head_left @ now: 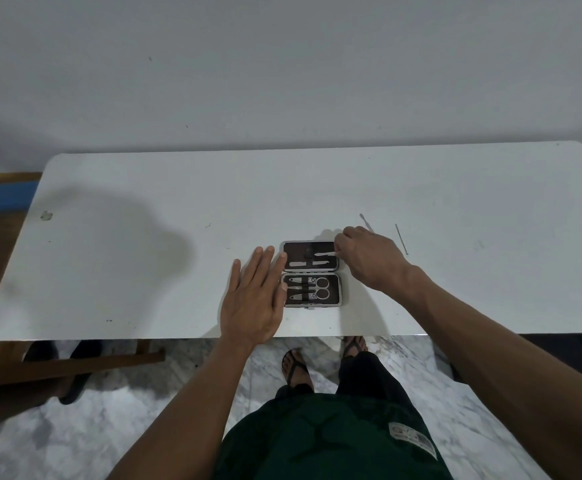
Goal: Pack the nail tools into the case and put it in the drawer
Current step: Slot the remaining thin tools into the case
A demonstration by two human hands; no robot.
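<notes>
White and long with rounded corners, the counter (144, 202) stands against a pale bare wall and carries a small dark rectangular manicure case with a metal rim (312, 274), lying open near the front edge. Its near half holds silver scissors (320, 288) and two clippers under a strap; its far half holds a flat file and a thin silver tool (324, 253). The right hand (369, 258) pinches that thin tool's end at the far half's right edge. The left hand (254, 299) lies flat and released, fingers spread, touching the case's left side. Two slim metal sticks (401, 239) lie loose on the counter just beyond the right hand. Grey marbled floor (74, 427) shows below, with sandalled feet.
</notes>
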